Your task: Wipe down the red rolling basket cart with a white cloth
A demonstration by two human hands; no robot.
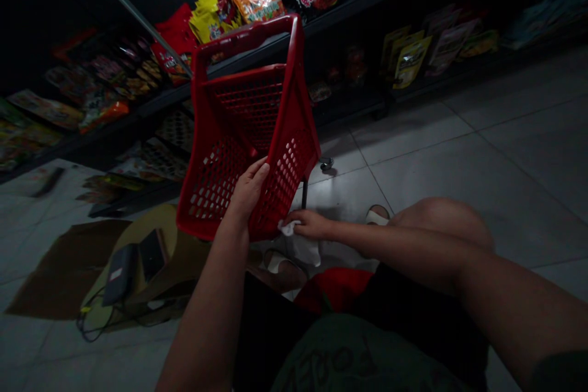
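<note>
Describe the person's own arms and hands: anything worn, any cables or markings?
Both forearms are bare. The left hand and right hand have no gloves, and no watch, band, cable or marking shows on either, though the light is dim. A dark sleeve edge shows at the lower right corner, on the right upper arm.

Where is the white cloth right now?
In the head view, the white cloth is in the right hand, against the lower edge of the red shopping basket.
</note>
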